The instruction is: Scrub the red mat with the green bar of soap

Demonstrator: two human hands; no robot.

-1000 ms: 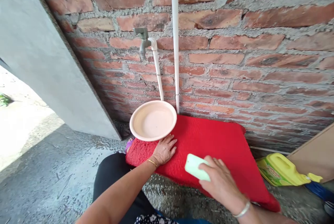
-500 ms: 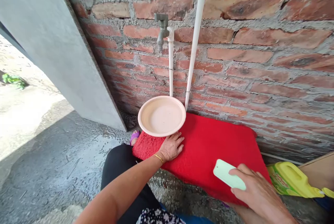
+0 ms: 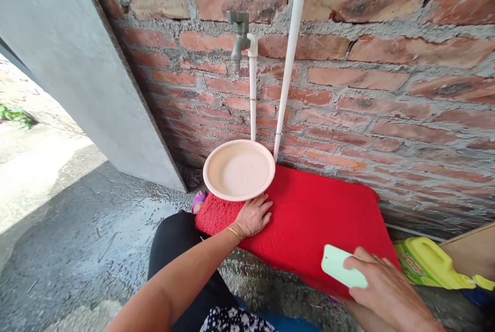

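Observation:
A red cloth (image 3: 325,213) lies spread over a low bench-like surface in front of me. My left hand (image 3: 253,217) rests flat on it, fingers apart, just below the rim of a pale pink basin (image 3: 242,169). To the right, my right hand (image 3: 381,283) grips what looks like a light green scrubbing brush (image 3: 342,266). Its smooth back, with a small hole near one end, faces up; any bristles underneath are hidden. The brush is over the cloth's front right part, and I cannot tell whether it touches the cloth. The basin stands at the cloth's left end.
A grey tap (image 3: 238,38) on a white pipe (image 3: 252,95) stands above the basin, against a brick wall (image 3: 359,84). A yellow jug (image 3: 431,265) lies to the right of the cloth. At left, a grey slab (image 3: 96,74) leans over the wet concrete floor (image 3: 116,229).
My right hand has shifted slightly right and down with the brush. My left hand stays flat in place on the cloth. The view has tilted a little.

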